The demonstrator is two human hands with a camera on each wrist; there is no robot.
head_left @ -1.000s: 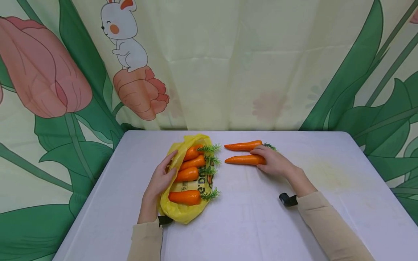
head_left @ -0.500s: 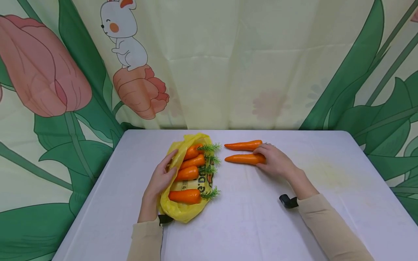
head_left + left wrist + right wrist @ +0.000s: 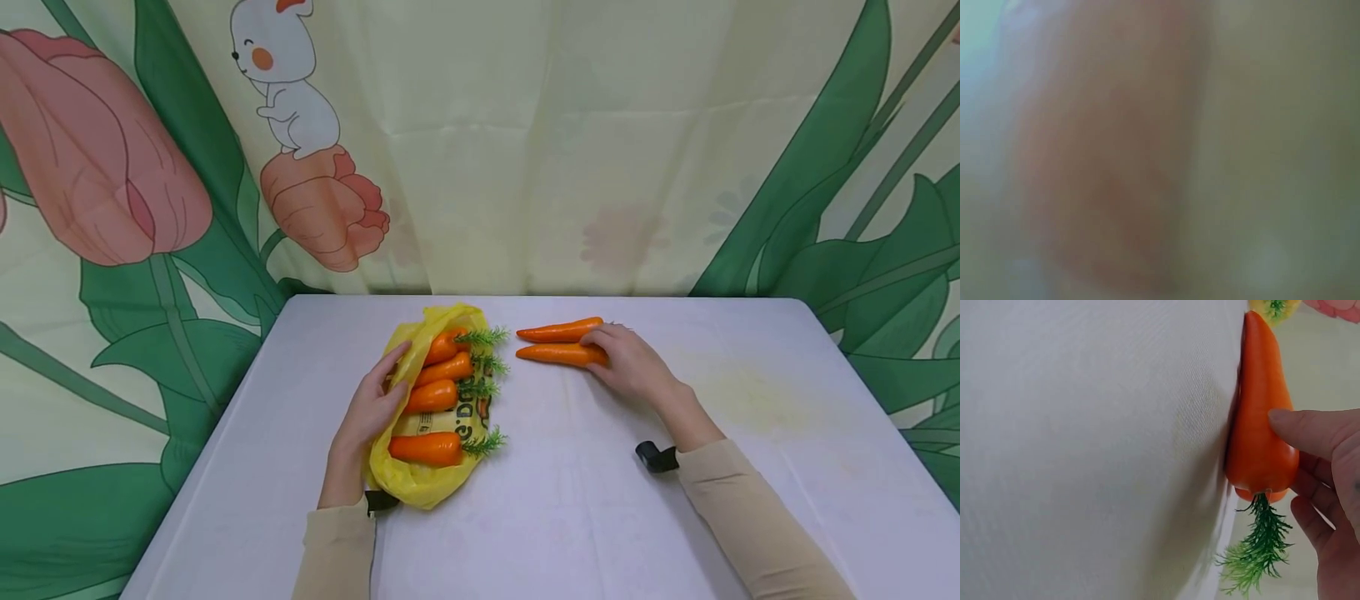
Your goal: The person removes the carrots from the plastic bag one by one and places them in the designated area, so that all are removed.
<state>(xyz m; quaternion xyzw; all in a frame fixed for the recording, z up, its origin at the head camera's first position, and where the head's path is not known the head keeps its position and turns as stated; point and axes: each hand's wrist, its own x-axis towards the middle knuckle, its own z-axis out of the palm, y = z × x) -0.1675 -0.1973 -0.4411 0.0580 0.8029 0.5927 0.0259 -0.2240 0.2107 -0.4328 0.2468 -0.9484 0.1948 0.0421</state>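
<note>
A yellow plastic bag [image 3: 427, 485] lies with its mouth spread and several orange carrots [image 3: 427, 448] in it, their green tops pointing right. My left hand [image 3: 369, 408] holds the bag's left edge between thumb and fingers. To the right, my right hand [image 3: 632, 362] pinches the thick end of the nearer loose carrot [image 3: 555, 355]. A second loose carrot [image 3: 558, 331] lies close behind it, both tips pointing left. In the right wrist view my thumb presses on the orange carrot [image 3: 1263, 400]; the other fingers are partly hidden behind it.
The bag and carrots are on a white-covered table [image 3: 570, 517]. Behind its far edge hangs a printed curtain [image 3: 525, 167] with a rabbit and tulips. A black wrist camera [image 3: 656, 457] sits beneath the right wrist. Only a blur fills the left wrist view.
My right hand has slid the nearer loose carrot away from me, closing the gap to the far carrot. My left hand and the bag have stayed in place.
</note>
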